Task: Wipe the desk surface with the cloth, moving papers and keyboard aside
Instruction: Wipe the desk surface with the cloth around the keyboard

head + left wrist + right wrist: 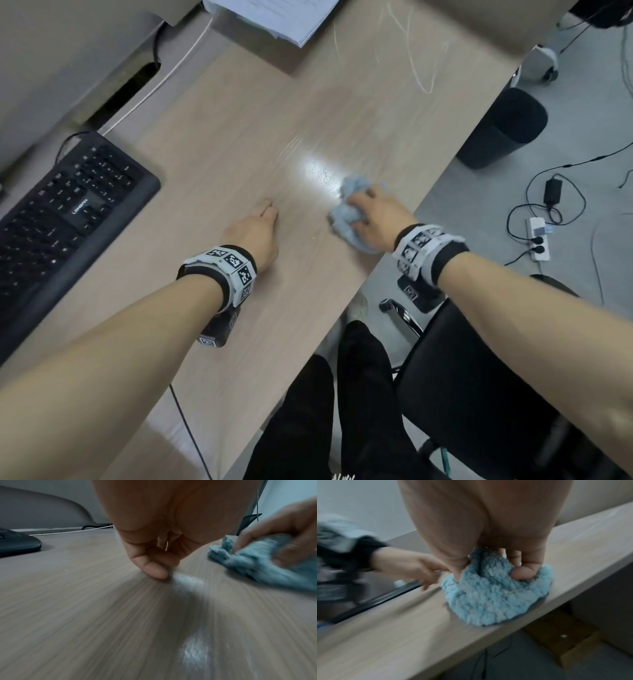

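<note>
Right hand (375, 219) had the blue cloth (346, 212) bunched in its fingers at the desk's (239, 144) near edge — unwiped wood ran away leftward. Left hand (255, 233) rested relaxed, holding 0 things, keyboard (65, 209) further left.

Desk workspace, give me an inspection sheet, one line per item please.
Surface: wooden desk, glare patch mid-desk, faint white scuffs at the far end.
Job's things: blue cloth bunched near the front edge; keyboard at left; papers at the far end.
Clutter: nothing seen.
Hands: right hand grips the cloth; left hand rests fingertips on bare desk.
Cables: white cable behind the keyboard.
Surroundings: power strip, black bin, chair.
</note>
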A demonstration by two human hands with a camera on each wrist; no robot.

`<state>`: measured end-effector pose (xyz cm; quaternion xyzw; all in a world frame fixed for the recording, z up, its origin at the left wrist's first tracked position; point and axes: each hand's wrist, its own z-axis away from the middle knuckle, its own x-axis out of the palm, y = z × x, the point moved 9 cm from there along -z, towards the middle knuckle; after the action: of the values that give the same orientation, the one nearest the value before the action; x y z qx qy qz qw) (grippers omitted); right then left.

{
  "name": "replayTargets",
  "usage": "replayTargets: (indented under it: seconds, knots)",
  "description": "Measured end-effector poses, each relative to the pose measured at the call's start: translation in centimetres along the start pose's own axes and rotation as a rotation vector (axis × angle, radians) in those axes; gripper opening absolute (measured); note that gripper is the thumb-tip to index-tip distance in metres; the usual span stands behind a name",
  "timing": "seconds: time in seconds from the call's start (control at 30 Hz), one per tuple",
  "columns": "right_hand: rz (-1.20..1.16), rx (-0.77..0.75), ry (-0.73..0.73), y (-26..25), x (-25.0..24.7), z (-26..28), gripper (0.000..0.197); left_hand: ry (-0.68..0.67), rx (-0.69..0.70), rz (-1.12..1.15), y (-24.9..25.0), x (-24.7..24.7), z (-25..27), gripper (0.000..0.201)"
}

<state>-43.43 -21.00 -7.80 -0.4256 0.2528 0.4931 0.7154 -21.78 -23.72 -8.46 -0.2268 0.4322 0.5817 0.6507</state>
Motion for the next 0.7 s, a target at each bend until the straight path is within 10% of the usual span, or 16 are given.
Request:
replayTargets:
  seconds: [0.23, 0.7]
  knots:
    - [0.265, -0.544, -0.334, -9.5, 10.5, 11.8, 0.039, 0.005, 0.018, -0.022, 0.3, 0.1, 0.0, 0.062]
    - [-0.058, 0.195, 0.121, 5.9, -3.2, 1.1, 0.032, 0.004, -0.027, -0.038, 0.5, 0.1, -0.5, 0.063]
